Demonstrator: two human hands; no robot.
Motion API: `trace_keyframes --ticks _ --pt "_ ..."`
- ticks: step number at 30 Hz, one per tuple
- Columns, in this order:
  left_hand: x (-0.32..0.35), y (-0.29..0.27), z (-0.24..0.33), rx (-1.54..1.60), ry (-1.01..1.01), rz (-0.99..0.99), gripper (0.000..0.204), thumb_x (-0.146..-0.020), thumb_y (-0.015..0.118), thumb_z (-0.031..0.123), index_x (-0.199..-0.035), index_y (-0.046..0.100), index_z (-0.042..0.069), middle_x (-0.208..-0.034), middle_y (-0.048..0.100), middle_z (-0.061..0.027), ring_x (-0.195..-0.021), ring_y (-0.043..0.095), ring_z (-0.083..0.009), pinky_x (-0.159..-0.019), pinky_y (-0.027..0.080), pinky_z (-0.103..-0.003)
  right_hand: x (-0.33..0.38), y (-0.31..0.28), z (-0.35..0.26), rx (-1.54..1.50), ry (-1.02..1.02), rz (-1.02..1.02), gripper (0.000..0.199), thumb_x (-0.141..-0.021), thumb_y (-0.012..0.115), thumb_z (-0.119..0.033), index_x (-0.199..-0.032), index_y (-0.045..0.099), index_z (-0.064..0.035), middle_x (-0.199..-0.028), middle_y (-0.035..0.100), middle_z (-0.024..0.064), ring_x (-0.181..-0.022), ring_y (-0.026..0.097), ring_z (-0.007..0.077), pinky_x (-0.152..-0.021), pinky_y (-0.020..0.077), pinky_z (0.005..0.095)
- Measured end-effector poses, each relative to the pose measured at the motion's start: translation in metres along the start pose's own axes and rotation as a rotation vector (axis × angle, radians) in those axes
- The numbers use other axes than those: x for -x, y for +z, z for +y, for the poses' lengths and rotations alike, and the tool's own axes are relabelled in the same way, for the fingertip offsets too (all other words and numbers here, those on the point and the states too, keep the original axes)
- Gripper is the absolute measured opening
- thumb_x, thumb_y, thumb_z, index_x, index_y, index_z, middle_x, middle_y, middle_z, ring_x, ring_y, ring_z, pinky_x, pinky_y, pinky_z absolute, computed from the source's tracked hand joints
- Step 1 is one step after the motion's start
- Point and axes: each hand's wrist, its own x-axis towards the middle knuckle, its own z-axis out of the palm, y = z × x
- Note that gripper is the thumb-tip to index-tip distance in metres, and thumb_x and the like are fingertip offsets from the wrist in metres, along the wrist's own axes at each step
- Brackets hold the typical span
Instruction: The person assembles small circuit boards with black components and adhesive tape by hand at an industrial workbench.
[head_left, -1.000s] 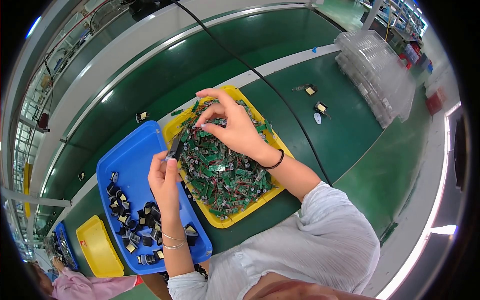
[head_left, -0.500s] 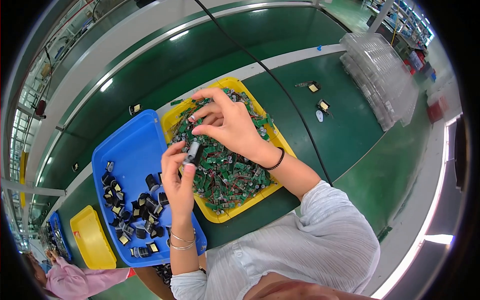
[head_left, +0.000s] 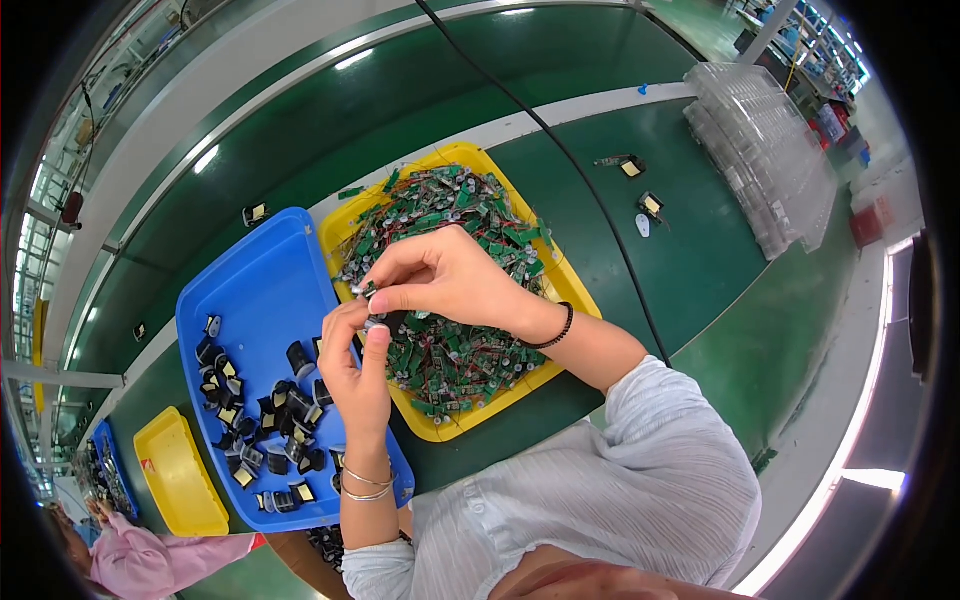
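Note:
My left hand is closed on a small black-and-grey plastic housing, mostly hidden by the fingers. Right above it, my right hand pinches a small green circuit board between thumb and fingers. The fingertips of both hands meet. Beneath them lies a yellow tray heaped with green circuit boards and thin wires. To its left, a blue tray holds several black housings, some with pale yellow squares.
A black cable crosses the green bench. Clear plastic trays are stacked at the far right, with a few loose parts nearer. At the left are another yellow tray and a person in a pink sleeve.
My right hand has come down and left to my left hand, its fingers now pinched on a circuit board. My left hand still grips the housing. The view has shifted slightly.

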Motion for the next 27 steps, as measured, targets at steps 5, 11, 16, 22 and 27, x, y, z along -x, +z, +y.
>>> trace_keyframes --ticks 5,11,16,22,27 --pt "-0.001 -0.003 0.003 0.172 -0.052 -0.08 0.02 -0.079 0.058 0.014 -0.092 0.055 -0.002 -0.094 0.054 -0.0066 -0.085 0.049 -0.0133 -0.076 0.038 -0.024 0.0 -0.002 0.004 0.095 -0.06 -0.006 0.015 -0.077 0.062 -0.003 -0.09 0.059 0.0035 -0.08 0.061 0.0063 -0.078 0.058 0.0104 -0.072 0.048 0.0228" --pt "-0.002 -0.006 0.002 0.297 -0.099 0.082 0.021 -0.08 0.056 0.005 -0.099 0.053 -0.002 -0.099 0.054 -0.0051 -0.08 0.05 -0.0088 -0.07 0.04 -0.02 0.006 -0.006 -0.009 0.09 -0.155 0.049 0.01 -0.084 0.052 -0.008 -0.084 0.054 0.0014 -0.088 0.055 0.0053 -0.076 0.051 0.0081 -0.062 0.0425 0.0202" --pt "0.002 -0.008 0.003 0.304 -0.06 0.085 0.024 -0.079 0.057 0.005 -0.102 0.052 -0.002 -0.102 0.055 -0.0084 -0.087 0.052 -0.0113 -0.075 0.042 -0.022 0.009 0.013 -0.004 0.076 -0.052 -0.123 0.011 -0.081 0.055 -0.009 -0.078 0.052 0.0008 -0.067 0.057 0.0045 -0.06 0.056 0.0078 -0.053 0.045 0.0205" --pt "0.006 -0.007 0.005 0.326 0.016 0.056 0.024 -0.083 0.054 0.01 -0.103 0.051 -0.003 -0.097 0.056 -0.009 -0.089 0.054 -0.0151 -0.078 0.047 -0.029 0.01 0.014 -0.007 0.177 -0.079 -0.091 0.012 -0.08 0.056 -0.01 -0.077 0.052 0.0001 -0.065 0.056 0.0048 -0.058 0.054 0.0079 -0.05 0.042 0.0201" --pt "0.006 -0.006 0.008 0.31 0.011 0.082 0.022 -0.078 0.06 0.003 -0.098 0.052 -0.001 -0.105 0.052 -0.0108 -0.085 0.053 -0.0116 -0.069 0.042 -0.02 0.013 0.017 -0.005 0.297 -0.125 -0.063 0.014 -0.08 0.057 -0.012 -0.077 0.05 -0.0005 -0.064 0.053 0.0051 -0.054 0.049 0.0085 -0.046 0.037 0.0214"
